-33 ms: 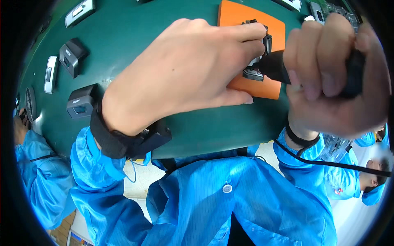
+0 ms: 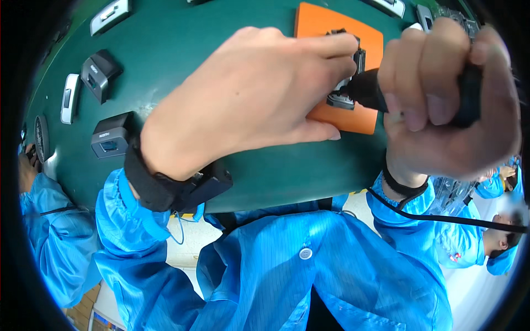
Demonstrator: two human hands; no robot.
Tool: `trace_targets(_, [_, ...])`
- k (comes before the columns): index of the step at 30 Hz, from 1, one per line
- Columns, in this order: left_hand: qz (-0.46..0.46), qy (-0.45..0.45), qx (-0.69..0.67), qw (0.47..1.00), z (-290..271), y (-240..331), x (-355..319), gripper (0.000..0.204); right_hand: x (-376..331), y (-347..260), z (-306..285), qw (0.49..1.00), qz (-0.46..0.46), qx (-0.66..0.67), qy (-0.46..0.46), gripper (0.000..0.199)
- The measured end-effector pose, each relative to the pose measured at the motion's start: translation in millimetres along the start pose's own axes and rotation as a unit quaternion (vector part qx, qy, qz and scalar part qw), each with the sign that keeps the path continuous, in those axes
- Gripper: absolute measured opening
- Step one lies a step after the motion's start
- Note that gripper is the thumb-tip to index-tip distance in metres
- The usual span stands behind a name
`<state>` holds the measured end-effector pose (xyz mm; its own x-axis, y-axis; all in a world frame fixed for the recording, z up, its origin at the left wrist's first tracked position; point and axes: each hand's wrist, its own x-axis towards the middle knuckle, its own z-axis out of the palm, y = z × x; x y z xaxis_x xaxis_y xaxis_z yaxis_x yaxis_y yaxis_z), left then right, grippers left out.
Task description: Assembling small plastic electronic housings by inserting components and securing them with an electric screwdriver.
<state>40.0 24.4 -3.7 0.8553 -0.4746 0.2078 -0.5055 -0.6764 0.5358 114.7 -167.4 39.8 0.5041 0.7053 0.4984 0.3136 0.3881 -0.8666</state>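
My left hand [image 2: 248,105] lies across an orange pad [image 2: 361,118], its fingers closed on a small black-and-silver device part [image 2: 342,101]. Much of that part is hidden beneath my fingers. From the right, my right hand [image 2: 447,105] wraps round a black power screwdriver [image 2: 367,91]. The tool's tapered nose points left and meets the part beside my left fingertips; its very tip is hard to make out. A black strap with a small box [image 2: 212,185] circles my left wrist.
On the green table [image 2: 287,171] at the left stand dark grey housings [image 2: 113,135] and a silver-and-black piece [image 2: 69,99]. Another silver piece [image 2: 110,16] lies at the far left. A black cable [image 2: 458,222] runs right from my right wrist. Other people in blue sit at both sides.
My right hand and the screwdriver have shifted very slightly left. The left hand keeps its hold on the part.
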Motion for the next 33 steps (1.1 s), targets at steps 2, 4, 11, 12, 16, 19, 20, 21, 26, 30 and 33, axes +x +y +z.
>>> trace_targets(2, [0.001,0.000,0.009,1.000,1,4,1,0.051,0,2,0,1.000,0.000,0.021,-0.005,0.026])
trace_targets(4, [0.000,-0.002,0.017,1.000,2,8,-2,0.050,-6,1,11,0.998,0.019,0.054,0.026,0.020])
trace_targets(11, [0.007,-0.033,0.071,0.997,-4,16,-3,0.038,-15,4,24,0.987,-0.030,-0.072,0.142,0.015])
trace_targets(12, [-0.007,-0.055,0.071,0.996,-10,18,-5,0.031,-19,3,19,0.993,-0.029,0.040,0.111,0.015])
trace_targets(16, [0.138,0.007,0.179,0.974,-9,10,8,0.015,-39,-47,-21,0.960,-0.107,0.109,0.236,0.020])
trace_targets(19, [0.175,-0.010,0.160,0.971,-27,26,13,0.015,-53,-58,-40,0.932,-0.139,0.106,0.318,0.019])
trace_targets(20, [0.184,0.055,0.029,0.981,-30,23,13,0.016,-59,-60,-45,0.926,-0.148,0.106,0.330,0.017])
trace_targets(21, [0.162,0.114,-0.082,0.977,-34,28,11,0.012,-64,-63,-50,0.920,-0.156,0.110,0.341,0.016])
trace_targets(26, [-0.256,0.103,-0.506,0.817,-69,59,14,0.010,-77,-58,-77,0.880,-0.186,0.116,0.421,0.014])
trace_targets(30, [-0.290,0.129,-0.536,0.782,-79,63,15,0.015,-78,-45,-82,0.863,-0.179,0.129,0.455,0.013])
trace_targets(33, [-0.293,0.215,-0.457,0.812,-82,30,10,0.014,-86,-38,-85,0.867,-0.161,0.142,0.449,0.013])
